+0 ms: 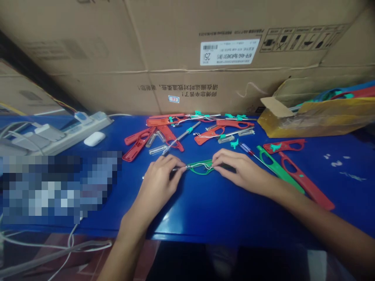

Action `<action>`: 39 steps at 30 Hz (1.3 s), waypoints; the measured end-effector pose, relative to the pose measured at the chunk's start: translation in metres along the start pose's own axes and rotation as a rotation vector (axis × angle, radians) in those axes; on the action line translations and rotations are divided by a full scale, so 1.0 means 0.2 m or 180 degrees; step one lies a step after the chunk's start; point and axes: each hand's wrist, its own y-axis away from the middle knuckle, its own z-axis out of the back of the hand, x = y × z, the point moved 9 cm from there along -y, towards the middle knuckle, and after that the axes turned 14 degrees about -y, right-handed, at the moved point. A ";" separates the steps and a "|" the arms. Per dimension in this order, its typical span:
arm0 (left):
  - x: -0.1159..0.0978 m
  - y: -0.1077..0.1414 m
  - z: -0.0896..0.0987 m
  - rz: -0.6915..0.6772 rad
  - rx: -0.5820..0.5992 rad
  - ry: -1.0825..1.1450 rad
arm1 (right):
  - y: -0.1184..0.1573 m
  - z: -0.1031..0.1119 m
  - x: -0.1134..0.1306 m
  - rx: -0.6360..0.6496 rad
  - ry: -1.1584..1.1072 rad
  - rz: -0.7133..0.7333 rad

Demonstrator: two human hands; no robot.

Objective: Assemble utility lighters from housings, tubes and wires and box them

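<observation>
Low over the blue table, a green lighter casing half [200, 168] spans the gap between my hands, its finger loop facing me. White wires [202, 165] run along it. My left hand [161, 171] is closed, thumb and index finger pinching a thin dark metal rod [175, 169] at the casing's left end. My right hand [240, 168] pinches the casing's right end close to the wires; its fingertips partly hide what they hold. Right of it lie a screwdriver [245, 148], a second green casing half [281, 173] and a red casing half [307, 181].
Behind my hands lie several red casing halves [137, 150], clear tubes [157, 149] and green clips [234, 144]. An open carton [316, 117] of parts stands at right. A power strip [76, 130] and white earbud case [94, 138] sit left. A large cardboard box [175, 50] walls the back.
</observation>
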 end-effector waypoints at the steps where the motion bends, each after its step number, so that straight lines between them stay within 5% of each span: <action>1: 0.00 0.00 0.00 0.0026 -0.0001 0.0009 | 0.01 0.00 0.00 0.0015 0.0056 0.0016; 18: -0.06 0.01 0.00 -0.0214 -0.0039 -0.0741 | 0.00 -0.01 0.00 0.0026 0.0078 -0.0039; 26: -0.09 0.01 -0.02 -0.0388 0.0083 -0.0340 | 0.02 0.07 0.02 -0.0214 0.0314 -0.0117; 39: -0.12 0.01 -0.02 -0.0584 0.0094 -0.0095 | 0.05 0.00 0.02 0.0324 0.1019 0.0061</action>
